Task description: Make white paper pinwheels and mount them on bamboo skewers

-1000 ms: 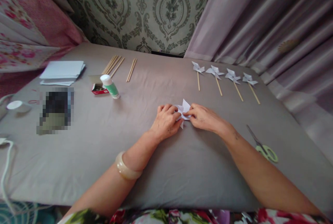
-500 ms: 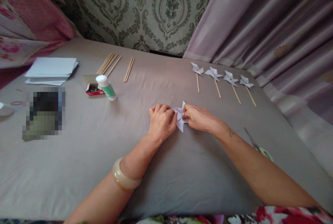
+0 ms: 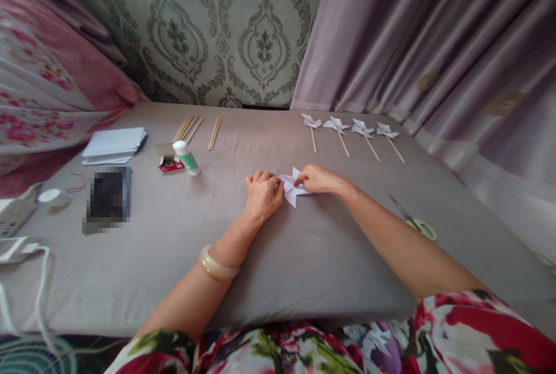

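A white folded paper pinwheel (image 3: 292, 189) lies on the grey cloth-covered table (image 3: 304, 258), near the middle. My left hand (image 3: 262, 194) rests curled at its left edge and pins it down. From the right, my right hand (image 3: 316, 179) pinches the folded points at the paper's centre. A pale bangle (image 3: 217, 265) circles my left wrist.
Several finished pinwheels on sticks (image 3: 347, 134) lie at the back right. Green-handled scissors (image 3: 414, 223) lie right of my right arm. A glue bottle (image 3: 186, 157), a small red box (image 3: 170, 162), wooden sticks (image 3: 195, 128), a paper stack (image 3: 113, 143) and white cables (image 3: 21, 246) lie to the left.
The camera has tilted up and back, so everything sits higher in view. Both hands stay on the pinwheel; my right fingers have drawn in to its centre.
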### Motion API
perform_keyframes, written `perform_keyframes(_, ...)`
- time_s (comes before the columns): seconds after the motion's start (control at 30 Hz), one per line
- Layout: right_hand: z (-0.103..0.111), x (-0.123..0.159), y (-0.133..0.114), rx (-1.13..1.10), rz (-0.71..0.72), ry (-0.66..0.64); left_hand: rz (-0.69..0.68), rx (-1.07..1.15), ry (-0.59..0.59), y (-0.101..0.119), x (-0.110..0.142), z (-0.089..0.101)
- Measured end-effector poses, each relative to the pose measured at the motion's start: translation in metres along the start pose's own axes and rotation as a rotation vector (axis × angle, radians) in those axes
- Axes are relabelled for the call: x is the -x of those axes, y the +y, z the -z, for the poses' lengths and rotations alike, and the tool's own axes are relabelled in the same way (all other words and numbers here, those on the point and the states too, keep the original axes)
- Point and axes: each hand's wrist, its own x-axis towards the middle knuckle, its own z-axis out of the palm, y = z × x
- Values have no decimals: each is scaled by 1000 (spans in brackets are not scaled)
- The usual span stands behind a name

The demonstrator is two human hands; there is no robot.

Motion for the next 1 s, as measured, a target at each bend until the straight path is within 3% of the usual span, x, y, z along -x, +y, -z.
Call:
perform_keyframes(0.2,-11,5,10,-107,-2,121,-7,-21,-7,-2,0,-1)
perform_keyframes(0.37,-11,12,24,-186,-86,250,-18,-27,-7,-3,-1,-1)
perform_keyframes(0.53,-20,21,36,-196,-185,385,-151,-8,-142,8,1,4)
perform_keyframes(0.63,-29,26,33,-196,-214,409,-225,-34,-197,15,4,6)
perform_keyframes(0.83,-41,40,21,-177,-285,433,-206,-165,-227,11,3,9)
perform_keyframes(1.0,-48,51,10,-269,-215,395,-172,-183,-178,-1,-1,7)
